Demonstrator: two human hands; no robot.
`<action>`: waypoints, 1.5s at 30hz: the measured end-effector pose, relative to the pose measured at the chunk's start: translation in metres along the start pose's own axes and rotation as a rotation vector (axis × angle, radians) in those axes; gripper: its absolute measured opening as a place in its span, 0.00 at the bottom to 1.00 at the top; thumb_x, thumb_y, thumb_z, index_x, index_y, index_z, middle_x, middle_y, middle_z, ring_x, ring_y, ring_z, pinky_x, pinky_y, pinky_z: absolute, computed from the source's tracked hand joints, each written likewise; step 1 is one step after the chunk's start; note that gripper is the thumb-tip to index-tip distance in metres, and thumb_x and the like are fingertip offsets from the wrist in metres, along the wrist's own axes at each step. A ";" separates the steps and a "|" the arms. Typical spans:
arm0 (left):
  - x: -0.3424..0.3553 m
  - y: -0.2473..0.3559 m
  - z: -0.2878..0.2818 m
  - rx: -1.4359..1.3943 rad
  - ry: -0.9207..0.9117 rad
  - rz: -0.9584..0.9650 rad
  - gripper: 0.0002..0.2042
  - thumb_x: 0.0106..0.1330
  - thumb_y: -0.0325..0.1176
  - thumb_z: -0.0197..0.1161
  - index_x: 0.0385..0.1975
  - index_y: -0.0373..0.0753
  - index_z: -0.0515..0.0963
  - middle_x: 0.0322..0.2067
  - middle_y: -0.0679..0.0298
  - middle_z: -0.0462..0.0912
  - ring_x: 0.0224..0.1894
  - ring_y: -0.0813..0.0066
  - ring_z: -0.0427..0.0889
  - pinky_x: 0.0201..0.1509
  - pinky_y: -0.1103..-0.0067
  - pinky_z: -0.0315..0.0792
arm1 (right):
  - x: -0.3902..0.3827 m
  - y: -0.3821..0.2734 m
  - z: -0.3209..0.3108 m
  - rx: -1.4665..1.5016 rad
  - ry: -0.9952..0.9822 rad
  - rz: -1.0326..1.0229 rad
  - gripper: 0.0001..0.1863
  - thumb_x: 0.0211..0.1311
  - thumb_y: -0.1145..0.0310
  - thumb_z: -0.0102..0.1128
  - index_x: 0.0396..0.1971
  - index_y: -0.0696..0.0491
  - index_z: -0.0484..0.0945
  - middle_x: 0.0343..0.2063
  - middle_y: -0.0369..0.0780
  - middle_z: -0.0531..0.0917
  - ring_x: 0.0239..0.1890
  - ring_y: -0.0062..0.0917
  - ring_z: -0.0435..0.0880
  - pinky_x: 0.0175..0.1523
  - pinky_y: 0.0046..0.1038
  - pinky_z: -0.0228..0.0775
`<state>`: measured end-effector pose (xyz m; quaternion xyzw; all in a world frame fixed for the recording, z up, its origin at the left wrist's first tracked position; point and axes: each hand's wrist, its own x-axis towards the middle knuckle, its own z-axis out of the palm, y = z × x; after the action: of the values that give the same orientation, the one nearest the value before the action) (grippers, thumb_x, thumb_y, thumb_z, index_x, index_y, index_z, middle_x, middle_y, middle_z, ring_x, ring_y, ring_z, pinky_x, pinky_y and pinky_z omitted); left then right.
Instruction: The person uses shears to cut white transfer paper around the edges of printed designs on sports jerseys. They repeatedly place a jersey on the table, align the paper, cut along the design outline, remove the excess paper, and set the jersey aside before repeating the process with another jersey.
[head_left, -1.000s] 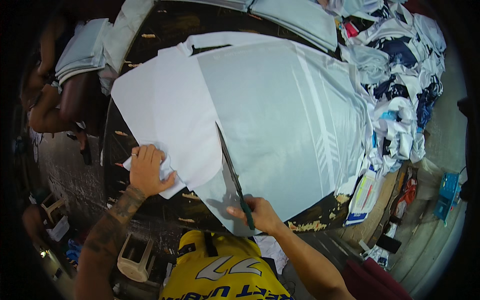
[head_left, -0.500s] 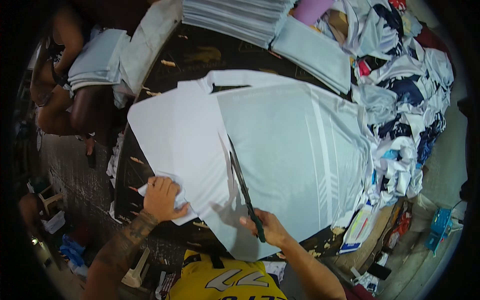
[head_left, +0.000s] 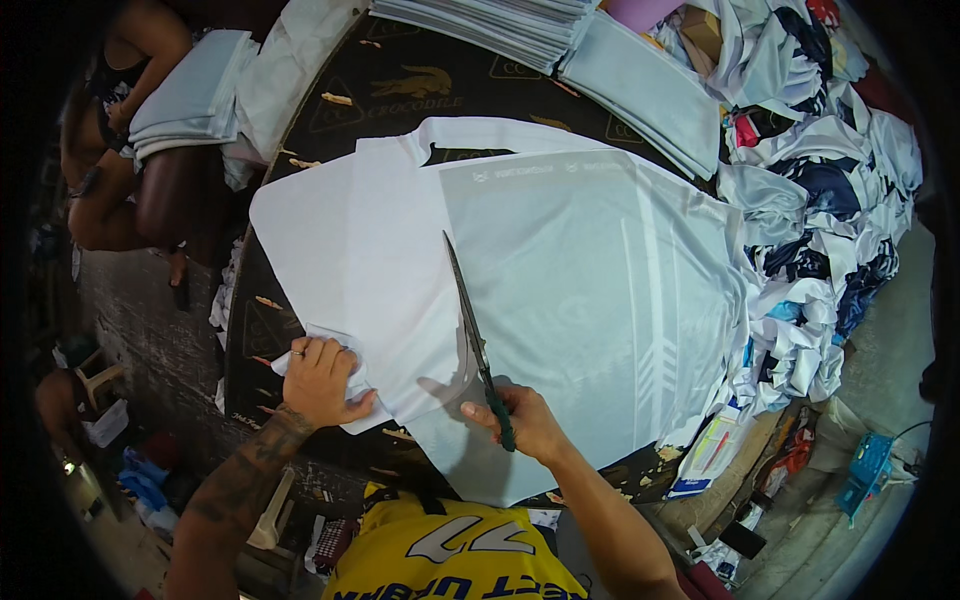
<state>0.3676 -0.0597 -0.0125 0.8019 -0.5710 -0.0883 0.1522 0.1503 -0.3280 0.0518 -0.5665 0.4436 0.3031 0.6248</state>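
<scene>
My left hand [head_left: 318, 385] is closed on a bunched, folded part of the white fabric [head_left: 320, 240], at the table's near left. My right hand [head_left: 522, 425] grips the dark green handles of long metal scissors [head_left: 464, 300], whose blades point away from me along the border between the white fabric and a pale grey printed fabric [head_left: 580, 290]. Light stripes run down the grey piece's right side. Both pieces lie flat on a dark, worn tabletop [head_left: 285, 310]; whether the blades are between layers I cannot tell.
Stacks of grey panels [head_left: 640, 90] line the far edge. A heap of white and navy fabric [head_left: 820, 230] fills the right side. Another person [head_left: 130, 110] sits at upper left beside folded fabric [head_left: 185, 90]. A blue plastic object [head_left: 865, 470] stands on the floor at lower right.
The scissors in my right hand have advanced away from me along the fabric. My left hand stays on the bunched fabric. The view has shifted, showing more of the far stacks.
</scene>
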 end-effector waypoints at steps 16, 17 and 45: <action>-0.013 0.000 0.010 -0.038 -0.057 -0.046 0.31 0.51 0.58 0.76 0.44 0.37 0.78 0.40 0.54 0.73 0.45 0.53 0.74 0.53 0.55 0.64 | 0.041 -0.085 -0.018 -0.110 0.077 -0.102 0.36 0.60 0.30 0.73 0.27 0.55 0.80 0.21 0.35 0.78 0.21 0.20 0.80 0.28 0.24 0.72; -0.010 0.000 0.008 -0.041 -0.001 -0.043 0.34 0.50 0.59 0.76 0.48 0.37 0.78 0.43 0.52 0.74 0.48 0.52 0.74 0.56 0.54 0.63 | 0.036 -0.081 -0.020 -0.097 0.064 -0.084 0.36 0.60 0.31 0.73 0.27 0.55 0.79 0.21 0.35 0.78 0.21 0.19 0.79 0.28 0.24 0.71; 0.567 0.478 0.145 0.002 -0.001 0.363 0.19 0.72 0.43 0.64 0.56 0.39 0.79 0.38 0.51 0.91 0.44 0.45 0.90 0.50 0.56 0.82 | -0.211 0.389 0.186 1.020 1.325 0.119 0.14 0.72 0.65 0.72 0.27 0.52 0.79 0.15 0.28 0.73 0.14 0.15 0.69 0.19 0.25 0.58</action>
<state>0.0858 -0.7589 0.0349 0.6858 -0.7064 -0.0592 0.1648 -0.2423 -0.0521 0.0643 -0.2510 0.8309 -0.2976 0.3975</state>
